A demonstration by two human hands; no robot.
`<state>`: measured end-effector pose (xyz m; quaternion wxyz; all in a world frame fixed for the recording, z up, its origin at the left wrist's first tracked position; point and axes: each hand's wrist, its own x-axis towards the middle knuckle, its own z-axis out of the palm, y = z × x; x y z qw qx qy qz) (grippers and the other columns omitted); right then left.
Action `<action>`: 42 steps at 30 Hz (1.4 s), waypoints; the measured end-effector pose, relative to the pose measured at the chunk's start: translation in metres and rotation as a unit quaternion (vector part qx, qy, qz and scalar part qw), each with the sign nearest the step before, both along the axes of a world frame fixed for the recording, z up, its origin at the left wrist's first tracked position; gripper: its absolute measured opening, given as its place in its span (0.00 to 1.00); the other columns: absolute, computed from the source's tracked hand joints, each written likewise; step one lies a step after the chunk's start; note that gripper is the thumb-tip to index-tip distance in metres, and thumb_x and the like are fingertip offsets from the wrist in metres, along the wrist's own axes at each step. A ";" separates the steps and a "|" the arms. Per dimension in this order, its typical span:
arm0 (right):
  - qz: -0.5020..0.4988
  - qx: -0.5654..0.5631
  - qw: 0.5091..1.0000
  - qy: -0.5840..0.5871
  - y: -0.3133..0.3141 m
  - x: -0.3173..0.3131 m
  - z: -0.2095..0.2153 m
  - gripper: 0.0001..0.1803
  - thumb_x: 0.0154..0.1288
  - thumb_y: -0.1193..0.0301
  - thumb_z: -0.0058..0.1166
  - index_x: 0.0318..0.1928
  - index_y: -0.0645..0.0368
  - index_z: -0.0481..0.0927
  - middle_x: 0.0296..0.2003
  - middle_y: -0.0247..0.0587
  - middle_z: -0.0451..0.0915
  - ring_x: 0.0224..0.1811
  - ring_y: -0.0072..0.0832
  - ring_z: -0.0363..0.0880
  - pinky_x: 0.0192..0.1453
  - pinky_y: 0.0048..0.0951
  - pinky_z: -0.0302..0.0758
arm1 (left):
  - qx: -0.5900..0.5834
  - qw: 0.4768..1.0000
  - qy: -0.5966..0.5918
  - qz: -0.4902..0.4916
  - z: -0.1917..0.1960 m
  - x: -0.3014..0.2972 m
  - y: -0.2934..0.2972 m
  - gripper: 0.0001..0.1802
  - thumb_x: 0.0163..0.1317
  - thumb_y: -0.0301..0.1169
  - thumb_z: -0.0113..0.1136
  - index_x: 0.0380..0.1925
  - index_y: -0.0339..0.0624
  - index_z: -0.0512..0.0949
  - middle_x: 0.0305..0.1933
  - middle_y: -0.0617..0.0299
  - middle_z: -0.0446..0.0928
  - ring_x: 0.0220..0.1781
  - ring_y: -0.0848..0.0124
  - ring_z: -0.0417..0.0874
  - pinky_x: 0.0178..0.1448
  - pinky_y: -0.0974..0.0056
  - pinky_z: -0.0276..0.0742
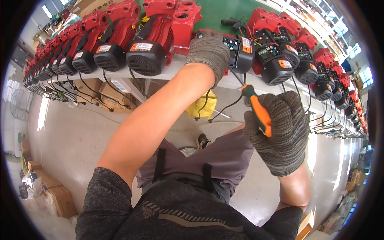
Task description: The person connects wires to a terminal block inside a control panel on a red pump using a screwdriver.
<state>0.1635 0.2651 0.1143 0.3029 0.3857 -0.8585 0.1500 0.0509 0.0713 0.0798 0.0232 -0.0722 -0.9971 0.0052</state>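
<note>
Red-bodied motor pumps (146,57) crowd the bench (224,11), cartons (114,97) beneath. In their row, one black-ended pump (244,57), circuitry exposed, partly hidden by left hand (209,52), grip indiscernible; right hand (283,130) closed round orange-green screwdriver (261,111).

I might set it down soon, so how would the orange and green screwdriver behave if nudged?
The screwdriver is probably light, since the right hand holds it alone. Its handle looks rounded, so it might roll, and seems rigid rather than floppy.
</note>
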 end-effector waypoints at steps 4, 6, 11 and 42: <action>0.041 -0.035 0.999 0.011 -0.001 -0.001 -0.011 0.25 0.48 0.80 0.70 0.49 0.59 0.78 0.41 0.52 0.76 0.32 0.47 0.81 0.34 0.44 0.78 | -0.037 0.996 0.076 -0.009 -0.002 0.002 -0.003 0.16 0.53 0.26 0.69 0.45 0.41 0.86 0.59 0.52 0.76 0.65 0.52 0.75 0.63 0.46 0.75; 0.047 -0.055 0.997 0.021 -0.003 0.000 -0.013 0.29 0.47 0.77 0.73 0.52 0.57 0.77 0.40 0.52 0.76 0.34 0.47 0.82 0.32 0.41 0.79 | -0.032 0.995 0.098 -0.002 -0.013 -0.003 -0.006 0.14 0.53 0.27 0.69 0.43 0.42 0.87 0.59 0.53 0.76 0.65 0.53 0.75 0.63 0.47 0.75; -0.026 -0.008 0.999 -0.031 -0.006 0.010 -0.008 0.28 0.51 0.68 0.76 0.51 0.58 0.78 0.36 0.50 0.80 0.33 0.47 0.83 0.32 0.42 0.79 | 0.169 0.976 0.132 0.028 -0.042 -0.003 -0.025 0.11 0.55 0.29 0.70 0.39 0.42 0.87 0.56 0.53 0.77 0.60 0.55 0.78 0.61 0.52 0.77; 0.023 -0.074 0.997 -0.019 0.000 -0.002 -0.018 0.17 0.57 0.73 0.71 0.45 0.62 0.79 0.35 0.49 0.83 0.32 0.46 0.83 0.36 0.40 0.79 | 0.145 0.940 0.305 -0.037 -0.080 0.016 -0.039 0.16 0.58 0.30 0.65 0.48 0.50 0.83 0.44 0.58 0.82 0.49 0.52 0.80 0.56 0.40 0.72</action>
